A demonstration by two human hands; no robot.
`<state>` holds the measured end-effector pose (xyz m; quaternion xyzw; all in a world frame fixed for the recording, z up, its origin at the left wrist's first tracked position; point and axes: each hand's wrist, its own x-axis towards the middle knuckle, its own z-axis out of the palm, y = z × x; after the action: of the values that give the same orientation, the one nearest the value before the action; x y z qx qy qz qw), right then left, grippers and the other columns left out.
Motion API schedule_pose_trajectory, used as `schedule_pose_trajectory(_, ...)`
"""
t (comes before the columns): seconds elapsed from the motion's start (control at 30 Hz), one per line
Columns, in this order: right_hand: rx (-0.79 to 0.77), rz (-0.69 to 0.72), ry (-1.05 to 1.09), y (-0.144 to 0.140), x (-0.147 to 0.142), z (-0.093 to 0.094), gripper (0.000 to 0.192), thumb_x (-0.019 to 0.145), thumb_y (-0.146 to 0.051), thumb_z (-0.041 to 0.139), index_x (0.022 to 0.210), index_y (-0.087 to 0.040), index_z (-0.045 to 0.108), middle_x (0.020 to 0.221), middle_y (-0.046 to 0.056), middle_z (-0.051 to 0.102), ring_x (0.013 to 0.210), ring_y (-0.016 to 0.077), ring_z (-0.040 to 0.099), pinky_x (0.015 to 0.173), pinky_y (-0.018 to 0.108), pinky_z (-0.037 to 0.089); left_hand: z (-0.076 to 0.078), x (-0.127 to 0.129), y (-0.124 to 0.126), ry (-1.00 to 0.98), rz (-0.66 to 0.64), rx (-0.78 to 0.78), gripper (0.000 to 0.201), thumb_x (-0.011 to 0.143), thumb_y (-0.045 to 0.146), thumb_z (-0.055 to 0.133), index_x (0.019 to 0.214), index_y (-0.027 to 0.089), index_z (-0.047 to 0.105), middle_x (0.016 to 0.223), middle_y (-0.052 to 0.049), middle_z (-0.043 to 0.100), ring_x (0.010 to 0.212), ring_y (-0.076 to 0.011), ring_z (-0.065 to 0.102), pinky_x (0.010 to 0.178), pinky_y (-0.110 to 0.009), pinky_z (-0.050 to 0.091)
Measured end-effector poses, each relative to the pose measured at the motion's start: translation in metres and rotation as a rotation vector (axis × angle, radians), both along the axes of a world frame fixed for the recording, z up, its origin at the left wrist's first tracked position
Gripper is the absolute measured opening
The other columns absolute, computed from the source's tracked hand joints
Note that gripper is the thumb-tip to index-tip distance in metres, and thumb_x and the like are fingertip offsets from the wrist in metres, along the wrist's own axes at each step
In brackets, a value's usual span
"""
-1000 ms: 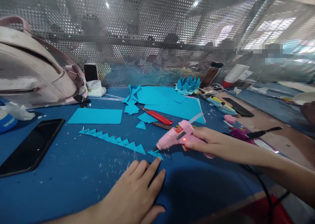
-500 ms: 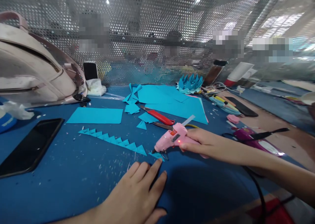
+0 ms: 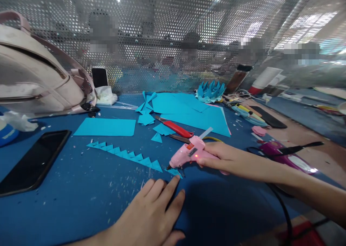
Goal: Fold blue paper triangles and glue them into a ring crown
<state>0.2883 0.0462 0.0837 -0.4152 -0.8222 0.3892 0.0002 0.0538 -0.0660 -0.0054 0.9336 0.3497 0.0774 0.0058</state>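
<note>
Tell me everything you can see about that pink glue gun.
The pink glue gun looks like glossy plastic, with a small red light glowing on its side and a pale glue stick poking out of its back end. The right hand grips its handle, tilting it so the dark nozzle points down and left. The tip sits at a small blue paper triangle on the blue table; whether it touches is unclear. The left hand lies flat nearby, fingertips at that triangle.

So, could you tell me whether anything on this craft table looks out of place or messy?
Mostly just mess: tiny paper scraps are scattered over the blue table, near the left hand. The right hand holds a pink glue gun, its nozzle at a small paper triangle. Nothing looks damaged.
</note>
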Motion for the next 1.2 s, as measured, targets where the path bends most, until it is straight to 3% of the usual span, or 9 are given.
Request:
schedule_pose_trajectory(0.23,-0.042,-0.015,0.018,0.001,0.009,-0.008,0.040,0.094,-0.052,0.048,0.084,-0.016,0.060,0.076,0.000,0.046,0.064,0.0127,0.048,0.054,0.022,0.038,0.000,0.000,0.000,0.010,0.001,-0.016,0.065,0.094,0.056,0.050,0.142,0.013,0.044,0.148,-0.019,0.045,0.102,-0.0293,0.053,0.086,-0.042,0.043)
schedule_pose_trajectory(0.53,-0.020,0.053,0.023,-0.001,0.004,0.006,0.037,0.095,-0.047,0.046,0.095,-0.016,0.066,0.080,0.002,0.056,0.063,0.0144,0.051,0.055,0.023,0.040,0.003,0.001,-0.001,0.011,0.003,-0.033,0.062,0.095,0.054,0.050,0.142,0.014,0.045,0.148,-0.018,0.045,0.103,-0.0301,0.053,0.086,-0.042,0.044)
schedule_pose_trajectory(0.67,0.020,0.053,0.030,0.000,0.002,0.008,0.036,0.094,-0.046,0.048,0.098,-0.017,0.070,0.086,0.004,0.065,0.068,0.0175,0.058,0.067,0.027,0.046,0.002,0.000,-0.001,-0.009,-0.001,-0.014,0.061,0.095,0.053,0.049,0.141,0.013,0.046,0.148,-0.018,0.046,0.103,-0.0298,0.053,0.086,-0.042,0.043)
schedule_pose_trajectory(0.87,0.097,0.121,0.052,-0.001,0.004,0.008,0.035,0.096,-0.042,0.047,0.115,-0.023,0.070,0.114,0.005,0.069,0.104,0.0269,0.062,0.094,0.034,0.043,0.002,0.000,0.000,-0.001,0.007,-0.041,0.062,0.094,0.054,0.051,0.141,0.013,0.046,0.149,-0.018,0.045,0.102,-0.0300,0.054,0.086,-0.042,0.044)
schedule_pose_trajectory(1.2,0.135,0.105,0.026,0.003,0.012,0.002,0.031,0.095,-0.040,0.051,0.110,-0.022,0.071,0.107,0.004,0.071,0.095,0.0256,0.064,0.092,0.034,0.044,0.002,0.001,0.000,-0.009,0.008,-0.054,0.061,0.095,0.052,0.050,0.142,0.013,0.045,0.149,-0.019,0.044,0.103,-0.0298,0.054,0.087,-0.043,0.045)
